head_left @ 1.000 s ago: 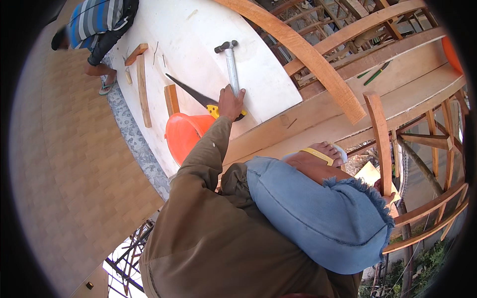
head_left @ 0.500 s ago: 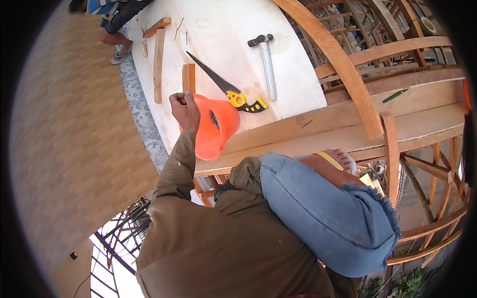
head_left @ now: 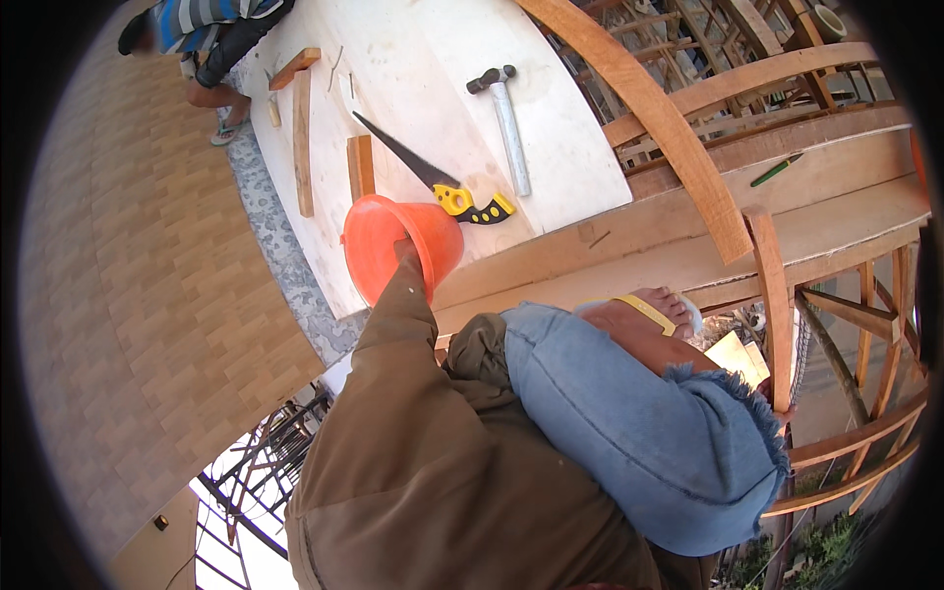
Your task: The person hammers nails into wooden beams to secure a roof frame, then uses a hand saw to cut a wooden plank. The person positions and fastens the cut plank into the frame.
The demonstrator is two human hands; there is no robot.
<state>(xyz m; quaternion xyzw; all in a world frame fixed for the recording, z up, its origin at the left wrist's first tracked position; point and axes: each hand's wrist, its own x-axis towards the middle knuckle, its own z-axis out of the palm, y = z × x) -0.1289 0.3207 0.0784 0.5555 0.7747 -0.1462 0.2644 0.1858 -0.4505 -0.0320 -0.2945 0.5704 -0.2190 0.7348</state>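
My left hand [head_left: 405,250] reaches down into an orange plastic bucket [head_left: 373,248], which leans toward me on the pale board [head_left: 433,74]. Only the wrist and back of that hand show, its fingers hidden inside. Beyond the bucket lie a short wood block [head_left: 361,165] and a handsaw [head_left: 454,197] with a yellow and black handle. A ball-peen hammer [head_left: 507,128] rests farther right. Past my bent knee, a small patch of skin, apparently my right hand [head_left: 784,417], shows at the lower end of a wooden upright [head_left: 770,305]; its fingers are not clear.
Wood strips [head_left: 304,143] and a bent nail lie on the board's far left. A curved wooden rib [head_left: 654,108] crosses at right, near a green pen [head_left: 777,170] on a ledge. My sandalled foot [head_left: 659,310] rests below. Another person [head_left: 211,44] crouches at the upper left.
My left hand has gone from beside the bucket's rim to inside it. The bucket's mouth now tips more toward me. A skin patch has appeared at the wooden upright's lower end.
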